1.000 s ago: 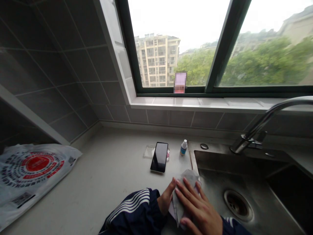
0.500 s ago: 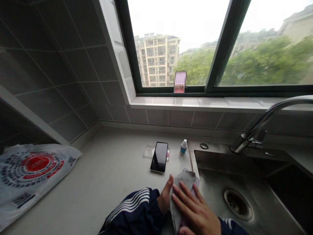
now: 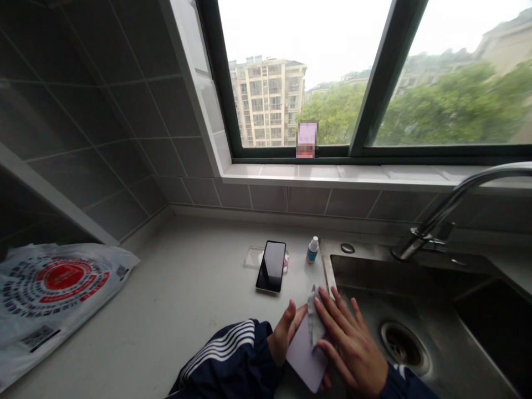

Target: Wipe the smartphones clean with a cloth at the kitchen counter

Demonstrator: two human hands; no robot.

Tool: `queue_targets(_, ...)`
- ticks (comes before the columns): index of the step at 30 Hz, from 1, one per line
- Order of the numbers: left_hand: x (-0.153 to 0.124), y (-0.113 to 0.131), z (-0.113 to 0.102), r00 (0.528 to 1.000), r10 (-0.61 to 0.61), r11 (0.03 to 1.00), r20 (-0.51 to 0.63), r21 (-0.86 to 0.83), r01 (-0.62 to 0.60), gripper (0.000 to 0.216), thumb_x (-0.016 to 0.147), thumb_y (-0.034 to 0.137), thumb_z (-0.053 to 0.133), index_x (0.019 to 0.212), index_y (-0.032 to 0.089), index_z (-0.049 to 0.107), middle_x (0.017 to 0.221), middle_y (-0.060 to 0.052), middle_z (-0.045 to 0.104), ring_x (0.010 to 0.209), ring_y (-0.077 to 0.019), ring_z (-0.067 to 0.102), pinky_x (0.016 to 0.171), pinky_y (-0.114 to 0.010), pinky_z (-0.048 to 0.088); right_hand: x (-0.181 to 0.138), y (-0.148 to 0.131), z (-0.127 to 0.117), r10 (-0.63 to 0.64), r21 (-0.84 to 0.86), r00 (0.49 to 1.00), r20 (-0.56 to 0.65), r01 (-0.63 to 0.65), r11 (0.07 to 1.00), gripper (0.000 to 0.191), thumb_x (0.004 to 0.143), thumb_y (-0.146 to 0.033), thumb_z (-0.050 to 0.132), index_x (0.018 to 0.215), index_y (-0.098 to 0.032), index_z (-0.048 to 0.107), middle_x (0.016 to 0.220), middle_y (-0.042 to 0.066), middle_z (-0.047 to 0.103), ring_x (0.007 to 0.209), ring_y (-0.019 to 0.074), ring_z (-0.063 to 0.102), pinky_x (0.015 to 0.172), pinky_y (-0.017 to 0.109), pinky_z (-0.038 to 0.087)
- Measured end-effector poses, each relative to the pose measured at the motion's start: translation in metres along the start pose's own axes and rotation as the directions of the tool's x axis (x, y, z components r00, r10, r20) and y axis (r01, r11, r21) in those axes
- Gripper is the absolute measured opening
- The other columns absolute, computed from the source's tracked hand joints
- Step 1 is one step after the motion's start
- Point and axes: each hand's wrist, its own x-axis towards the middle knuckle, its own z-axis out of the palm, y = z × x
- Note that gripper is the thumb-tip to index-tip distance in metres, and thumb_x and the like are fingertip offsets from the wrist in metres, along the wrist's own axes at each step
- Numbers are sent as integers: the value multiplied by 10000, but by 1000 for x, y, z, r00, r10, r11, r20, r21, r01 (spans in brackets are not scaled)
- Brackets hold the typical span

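Left hand [image 3: 284,331] is clamped on the lilac slab [image 3: 305,357] (likely light, stiff, slippery; best gripped by its edges); right hand [image 3: 353,349], splayed, presses soft-looking grey cloth [image 3: 315,321] against it.

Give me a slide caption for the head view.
Right hand spread over a grey cloth on a pale purple slab in the left hand, beside a sink, with a phone and bottle beyond.

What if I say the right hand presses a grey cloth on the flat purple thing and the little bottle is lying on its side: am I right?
Almost: the little bottle stands upright, as the head view shows. The right hand does press a grey cloth on the flat purple thing.
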Motion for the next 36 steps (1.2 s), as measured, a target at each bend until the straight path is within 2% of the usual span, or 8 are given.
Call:
queue_targets(9,6,5,-3,978,-47,959,-202,-283,-13,838,814,706,384,1369,80,434,1068,-195,672,963,-288,651,872,-410,458,5,-30,-1,-310,96,950,-47,313,945,660,933,-623,348,1422,-186,427,1462,71,426,1385,332,318,1138,592,-71)
queue_targets(14,4,5,-12,986,-83,958,-148,-283,38,923,771,781,332,1372,86,418,1089,-220,657,896,-307,665,827,-454,471,5,-27,2,-449,43,890,-86,453,890,620,930,-609,394,1376,-188,485,1429,66,471,1378,325,335,1125,618,-88)
queue_targets(18,2,4,-15,988,-74,969,-134,-243,39,934,761,796,319,1342,78,459,1087,-240,654,866,-302,672,804,-446,485,3,-30,7,-447,-43,892,-68,445,895,402,1001,-355,411,1368,-212,491,1448,19,447,1389,268,330,1150,575,-67)
queue_targets(23,1,2,-7,977,-55,969,-208,-246,2,861,802,731,375,1332,60,475,1074,-224,669,929,-285,662,883,-420,460,4,-33,10,-437,-59,898,-62,433,899,726,904,-674,365,1385,-142,473,1453,59,435,1424,312,222,1138,578,-98)
queue_targets(26,-1,0,-3,979,-130,948,-158,-308,77,922,775,758,388,1316,19,486,1095,-219,664,1017,-286,638,941,-387,431,3,-32,10,-398,-45,915,-62,396,917,777,877,-705,380,1398,-133,457,1452,76,435,1424,321,218,1129,584,-112)
queue_targets(29,-2,-3,0,978,-164,939,-129,-324,115,932,754,771,411,1326,39,490,1136,-190,657,1137,-294,581,1017,-384,381,3,-30,5,-298,12,952,-67,299,954,744,894,-656,414,1425,-134,419,1454,94,430,1411,315,260,1146,541,-103)
queue_targets(33,-5,-5,2,996,3,987,-91,-161,-17,769,802,657,485,1331,99,511,1295,-159,583,1326,-296,411,1131,-391,235,3,-26,-3,-85,92,996,-26,87,992,601,962,-474,392,1476,-170,326,1489,87,378,1408,295,277,1160,514,-59)
queue_targets(36,-7,-7,0,997,25,998,-70,-51,-29,701,842,624,447,1339,133,508,1383,-134,517,1396,-282,301,1165,-390,142,2,-19,-6,-30,89,1000,-8,30,996,588,968,-417,385,1495,-180,276,1508,87,346,1416,297,256,1158,522,-35)
